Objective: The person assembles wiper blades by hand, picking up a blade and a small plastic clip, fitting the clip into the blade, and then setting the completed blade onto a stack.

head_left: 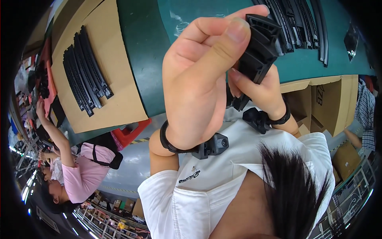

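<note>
A long black plastic trim strip (259, 49) with ribs and hollow pockets is held up close in front of me, tilted, above the table's near edge. My left hand (199, 73) pinches its upper end between thumb and fingers. Lower down, my right hand (264, 89) grips the same strip, its thumb against the side; the left hand partly hides this grip. Several similar black strips (85, 73) lie side by side on a cardboard sheet (113, 95) to the left. Another row of black strips (304, 26) rests at the upper right.
The green table (141, 59) carries a clear plastic bag (351, 42) at the far right. An open cardboard box (345, 105) stands at the right by the table edge. A red stool (135, 133) and a co-worker in a pink shirt (93, 173) are at the left.
</note>
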